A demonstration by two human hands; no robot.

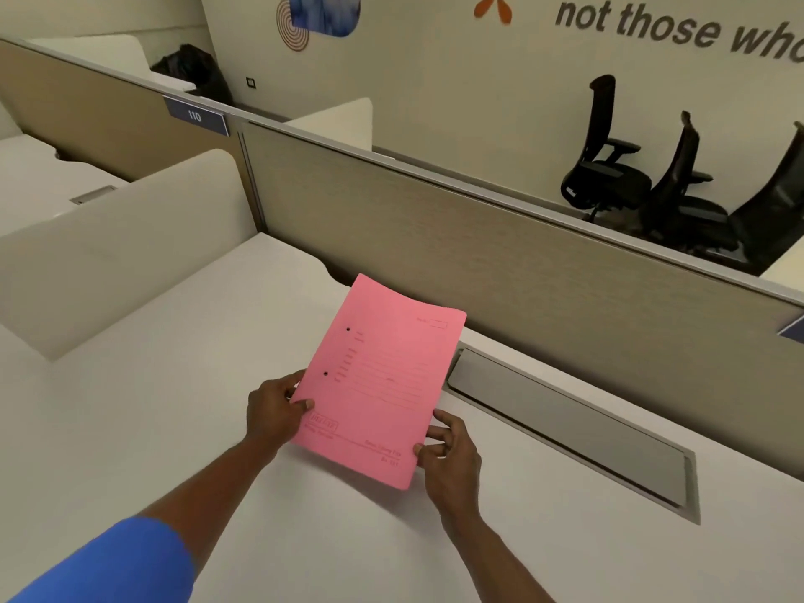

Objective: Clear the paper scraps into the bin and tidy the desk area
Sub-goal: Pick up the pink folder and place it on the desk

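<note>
Head view: pink file folder (383, 380) held by both hands over the white table (174, 406), near its back edge; whether the folder's lower corner touches the table or floats just above it, cannot tell; long axis runs from the person toward the tan partition panel (500, 254), leaning slightly right; short near edge at the hands, far short edge curled a little and pointing at the partition; printed front face up, two punched holes along the left long edge, form lines and a stamped box readable from the person's side, text too small to read; left hand (274, 413) pinching the left long edge near the bottom corner, thumb on top, fingers under; right hand (450, 454) pinching the bottom right corner, thumb on the face, fingers curled behind; blue sleeve (113, 567) on the left arm, right forearm bare; grey cable flap (574, 428) set into the table just right of the folder, closed flat; cream side divider (122, 254) to the left; blue number plate (195, 116) reading 110 on the partition top; black office chairs (652, 189) beyond the partition by the wall; black bag (191, 67) on a far table, upper left; wall lettering (678, 30) partly cut off.
</note>
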